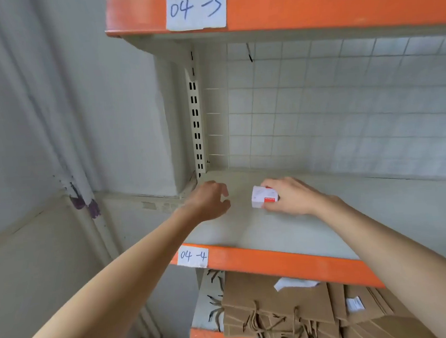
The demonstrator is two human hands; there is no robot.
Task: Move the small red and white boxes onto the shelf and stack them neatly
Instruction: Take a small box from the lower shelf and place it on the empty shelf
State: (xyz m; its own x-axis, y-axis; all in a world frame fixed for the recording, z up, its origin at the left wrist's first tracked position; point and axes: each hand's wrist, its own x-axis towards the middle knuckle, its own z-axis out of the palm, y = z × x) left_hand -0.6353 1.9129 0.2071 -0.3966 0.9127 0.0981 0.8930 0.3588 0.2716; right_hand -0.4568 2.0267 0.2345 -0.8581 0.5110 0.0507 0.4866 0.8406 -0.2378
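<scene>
Seen from a head-worn camera, two bare arms reach onto a pale shelf (288,230) edged in orange and tagged with a handwritten paper label (192,257) reading "04-4". The right hand (290,196) holds a small red and white box (262,197), its fingers (267,185) curled over the top and the thumb under the near edge. The box sits low over the shelf surface, towards the left end; whether it touches the shelf is not clear. The left hand (211,200) hovers just to the left of the box, holding nothing, its fingers loosely curled. No other such box shows on this shelf.

The box looks like thin cardboard: probably light, stiff enough to pinch, yet easily dented at the corners. A gentle grip across its two long sides seems best. On the shelf below lie flat brown paper bags (280,305).
</scene>
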